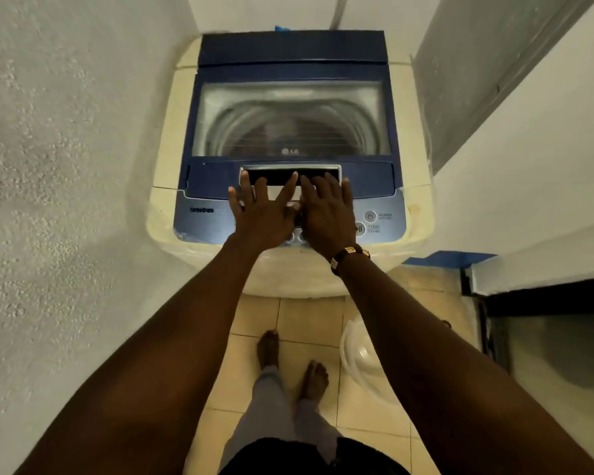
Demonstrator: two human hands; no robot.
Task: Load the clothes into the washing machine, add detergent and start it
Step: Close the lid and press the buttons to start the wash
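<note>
Top-loading washing machine (290, 138) set in a narrow alcove between a textured white wall (66, 149) and a grey panel (494, 73), cream body, blue top frame. Lid (290, 120) closed, with a clear window showing the ribbed drum beneath; drum contents too dim to identify. Recessed lid handle (290, 174) located at the front edge of the lid, directly behind the control panel (203, 217). Left hand (261, 214) flat, palm down, fingers spread, fingertips reaching the handle recess. Right hand (326, 214) flat, palm down, fingers pressed together, fingertips at the same recess, just beside the left hand. Neither hand gripping an object. Both palms over the centre of the control panel, hiding the middle buttons. Power button (370, 216) and start/pause button (360, 229) exposed to the right of the right hand. Beaded bracelet (348, 256) on the right wrist. Bare feet (290, 361) on a beige tiled floor (309, 320) in front of the machine. White plastic basket (360, 354) on the floor near the right foot. Detergent not located.
</note>
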